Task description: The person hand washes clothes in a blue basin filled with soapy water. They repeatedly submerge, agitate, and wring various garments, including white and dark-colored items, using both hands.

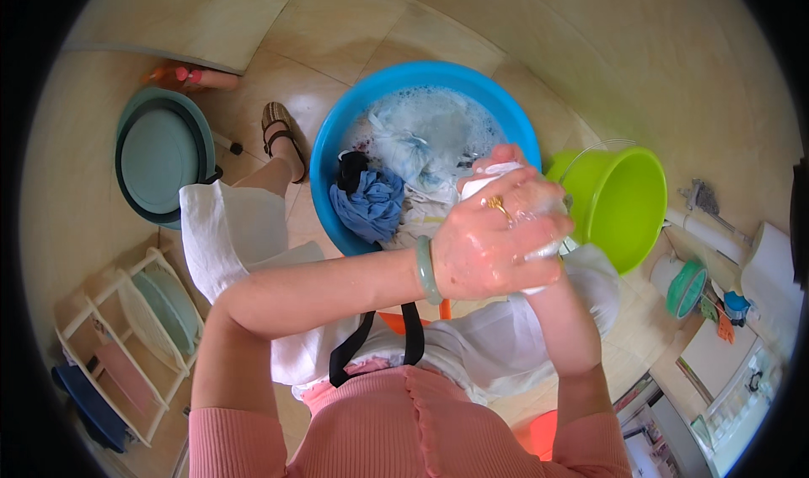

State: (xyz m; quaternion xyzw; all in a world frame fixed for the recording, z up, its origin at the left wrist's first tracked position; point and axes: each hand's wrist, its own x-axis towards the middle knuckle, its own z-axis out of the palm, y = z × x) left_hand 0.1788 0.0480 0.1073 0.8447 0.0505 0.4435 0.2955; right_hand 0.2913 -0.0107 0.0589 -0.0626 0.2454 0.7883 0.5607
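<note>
My left hand (489,242), with a green bangle at the wrist and a gold ring, is closed over a wet, soapy white cloth (490,179). Mostly hidden behind it, my right hand (506,154) grips the same cloth from the far side, with only some fingers showing. Both hands are raised over the near right rim of a blue basin (325,162). Inside the basin, sudsy water holds a bunched blue cloth (371,204), a black piece of fabric (351,170) and pale fabric (409,153).
A lime green bucket (636,208) with a wire handle stands right of the basin. Left of my foot, grey-green basins (164,158) lean by the wall. A white rack (105,309) holds more basins at the lower left. Bottles (206,78) lie farther back.
</note>
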